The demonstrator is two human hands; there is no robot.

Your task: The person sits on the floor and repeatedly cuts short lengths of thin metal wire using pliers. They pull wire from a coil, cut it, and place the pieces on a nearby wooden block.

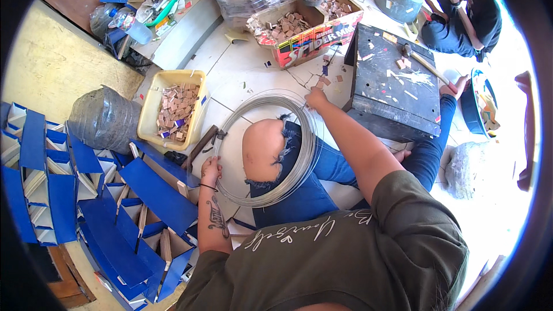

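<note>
A large coil of thin silvery wire (282,197) is held over my bent knee, the loops forming a wide ring. My left hand (211,168) is closed on the ring's left side. At the upper right of the ring, my right hand (315,99) is closed on the wire, its fingertips partly hidden. A dark brown bar-shaped piece (201,147) lies just beyond my left hand, beside the coil. My right forearm passes in front of a black wooden box (391,106), where a hammer (429,68) lies among scraps.
A yellow tub (201,116) of small wooden pieces stands left of the coil, and a printed carton (305,52) of similar pieces stands beyond. Blue partitioned boxes (109,236) crowd the left. Another person (469,17) sits at the far right, near a dark blue basin (476,103).
</note>
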